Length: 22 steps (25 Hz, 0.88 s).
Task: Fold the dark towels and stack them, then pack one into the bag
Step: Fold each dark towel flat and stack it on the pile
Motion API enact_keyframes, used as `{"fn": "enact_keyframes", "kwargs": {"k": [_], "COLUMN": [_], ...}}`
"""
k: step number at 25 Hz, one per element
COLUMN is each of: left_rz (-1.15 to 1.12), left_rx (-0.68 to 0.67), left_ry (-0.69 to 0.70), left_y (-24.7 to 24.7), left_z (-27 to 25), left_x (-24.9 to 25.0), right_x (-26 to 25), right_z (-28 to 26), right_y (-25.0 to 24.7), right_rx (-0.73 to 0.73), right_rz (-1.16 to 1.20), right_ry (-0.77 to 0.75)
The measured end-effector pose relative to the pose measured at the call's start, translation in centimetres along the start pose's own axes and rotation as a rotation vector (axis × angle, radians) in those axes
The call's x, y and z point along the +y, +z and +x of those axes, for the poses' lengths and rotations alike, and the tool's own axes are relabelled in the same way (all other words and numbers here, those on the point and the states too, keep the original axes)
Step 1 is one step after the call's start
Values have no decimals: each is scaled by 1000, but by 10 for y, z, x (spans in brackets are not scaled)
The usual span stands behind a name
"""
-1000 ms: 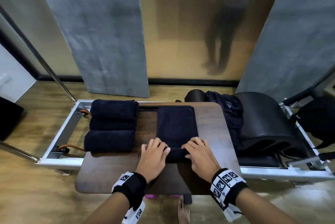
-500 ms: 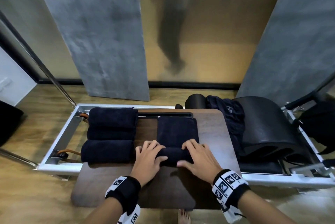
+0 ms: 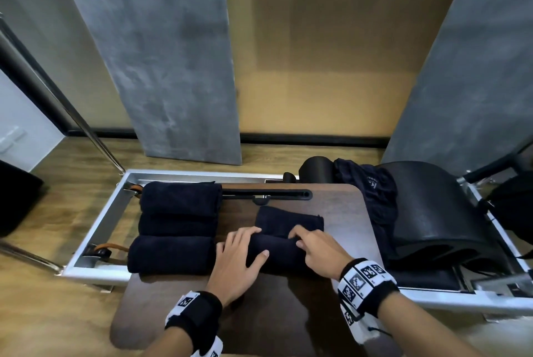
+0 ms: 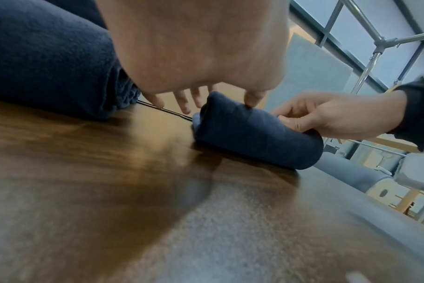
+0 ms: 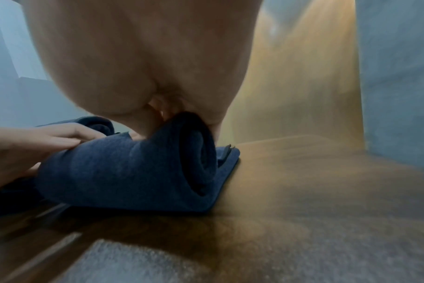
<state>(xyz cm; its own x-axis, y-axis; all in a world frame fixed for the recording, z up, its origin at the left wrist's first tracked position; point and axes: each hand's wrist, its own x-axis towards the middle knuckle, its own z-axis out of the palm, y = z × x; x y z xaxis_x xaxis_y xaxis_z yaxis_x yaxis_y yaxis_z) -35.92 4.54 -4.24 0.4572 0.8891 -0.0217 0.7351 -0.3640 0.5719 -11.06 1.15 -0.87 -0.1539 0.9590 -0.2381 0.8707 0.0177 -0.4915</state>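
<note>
A dark navy towel (image 3: 284,252) lies on the dark wooden table (image 3: 259,316), its near part rolled up and its far part (image 3: 288,219) flat. My left hand (image 3: 245,244) presses the roll's left end with straight, spread fingers and the thumb on the near side. My right hand (image 3: 311,241) grips the roll's right end with curled fingers. The left wrist view shows the roll (image 4: 254,137) under both hands. The right wrist view shows its spiral end (image 5: 199,153). Three rolled dark towels (image 3: 178,226) lie side by side at the left.
A navy fabric item with a small logo (image 3: 375,198) hangs over a black padded barrel (image 3: 438,212) at the right. A silver metal frame (image 3: 98,229) surrounds the table. A black slotted bar (image 3: 268,194) runs along the table's far edge.
Both hands have rolled the towel away from me. The roll is thicker and the flat part shorter. The blurred figure behind the frosted panel has left the view.
</note>
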Motion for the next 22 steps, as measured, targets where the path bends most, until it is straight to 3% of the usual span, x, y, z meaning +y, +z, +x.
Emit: {"fn": "enact_keyframes", "kwargs": {"k": [5, 10, 12, 16, 20, 22], "left_rz": [-118, -209, -222, -294, -358, -442], "left_rx": [36, 89, 118, 129, 97, 98], "left_ry": [-155, -386, -449, -546, -582, -639], "left_y": [4, 7, 6, 9, 17, 17], "left_z": [23, 55, 67, 85, 96, 106], "left_x": [8, 19, 23, 33, 33, 34], "right_x": [15, 35, 42, 49, 48, 49], "right_z": [8, 7, 14, 31, 39, 43], "right_y": [-3, -8, -10, -10, -9, -8], "right_rx": [156, 112, 219, 398, 361, 347], "right_rz": [195, 379, 517, 528, 404, 377], "right_ry": [-38, 10, 68, 239, 507, 570]}}
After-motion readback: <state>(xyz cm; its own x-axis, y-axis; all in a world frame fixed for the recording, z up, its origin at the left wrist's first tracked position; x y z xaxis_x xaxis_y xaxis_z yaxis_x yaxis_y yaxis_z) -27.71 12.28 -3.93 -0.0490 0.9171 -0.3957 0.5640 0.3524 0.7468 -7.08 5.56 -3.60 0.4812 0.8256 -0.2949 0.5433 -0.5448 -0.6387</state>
